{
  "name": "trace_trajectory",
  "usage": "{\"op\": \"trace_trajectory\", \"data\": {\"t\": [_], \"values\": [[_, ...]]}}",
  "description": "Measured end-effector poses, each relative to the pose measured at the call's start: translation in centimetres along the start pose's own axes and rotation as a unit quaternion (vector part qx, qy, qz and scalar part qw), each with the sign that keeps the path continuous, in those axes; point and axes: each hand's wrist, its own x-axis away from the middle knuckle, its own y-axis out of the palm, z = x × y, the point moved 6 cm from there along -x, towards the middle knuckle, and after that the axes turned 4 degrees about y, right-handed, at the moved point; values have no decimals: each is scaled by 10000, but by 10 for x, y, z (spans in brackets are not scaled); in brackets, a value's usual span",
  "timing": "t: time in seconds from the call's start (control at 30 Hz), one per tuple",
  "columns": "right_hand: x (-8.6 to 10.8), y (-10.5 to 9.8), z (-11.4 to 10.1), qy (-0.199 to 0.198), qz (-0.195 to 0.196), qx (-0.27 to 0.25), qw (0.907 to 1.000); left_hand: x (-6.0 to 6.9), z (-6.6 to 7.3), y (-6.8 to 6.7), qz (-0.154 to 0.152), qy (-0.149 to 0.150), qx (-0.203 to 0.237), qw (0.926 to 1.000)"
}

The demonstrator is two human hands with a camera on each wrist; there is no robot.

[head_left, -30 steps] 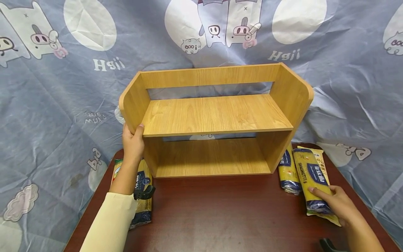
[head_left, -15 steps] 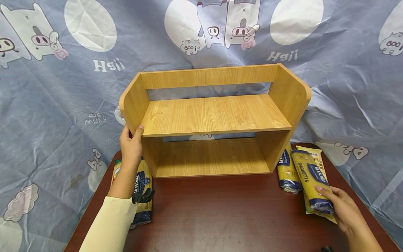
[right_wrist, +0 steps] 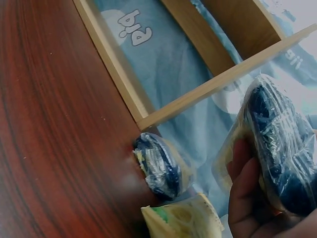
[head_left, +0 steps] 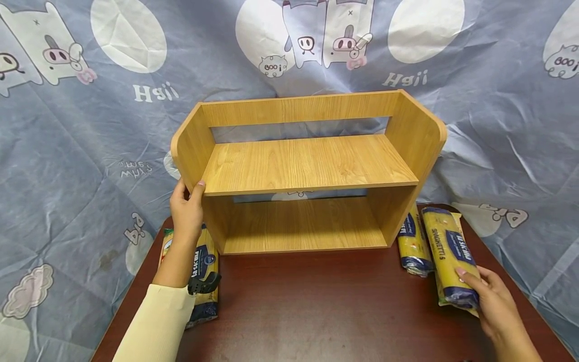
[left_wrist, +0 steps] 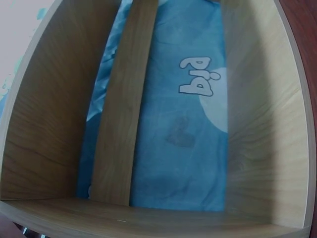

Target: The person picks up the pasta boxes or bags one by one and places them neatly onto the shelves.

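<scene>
A light wooden two-level shelf (head_left: 312, 161) stands at the back of the dark red table. My left hand (head_left: 187, 213) grips the shelf's left side panel, its thumb by the upper board's front corner. At the right, my right hand (head_left: 497, 304) holds the near end of a yellow and blue spaghetti pack (head_left: 452, 256). The right wrist view shows the fingers (right_wrist: 242, 193) curled round this pack (right_wrist: 282, 144), which is raised above the others. Another pack (head_left: 412, 246) lies beside the shelf's right side. The left hand does not show in the left wrist view.
Under the held pack lies a yellow and green packet (right_wrist: 183, 220), mostly covered in the head view. More pasta packs (head_left: 205, 296) lie left of the shelf, partly behind my left forearm. A blue patterned cloth (head_left: 90, 151) hangs behind the table (head_left: 316, 306).
My right hand has lifted the spaghetti pack a little off the packet beneath and now holds it higher. The left hand keeps its grip on the shelf, which has hardly moved.
</scene>
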Motion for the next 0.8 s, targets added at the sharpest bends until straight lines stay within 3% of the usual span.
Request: {"op": "trace_trajectory", "data": {"t": [0.27, 0.53, 0.8], "values": [[6, 6, -9, -458, 86, -639, 9969, 1, 0, 1, -23, -74, 4, 10000], [13, 15, -24, -1109, 172, -1082, 9878, 2, -1, 1, 4, -97, 54, 9999], [20, 21, -40, -1759, -34, -1418, 9741, 1, -2, 1, -40, -71, 73, 9999]]}}
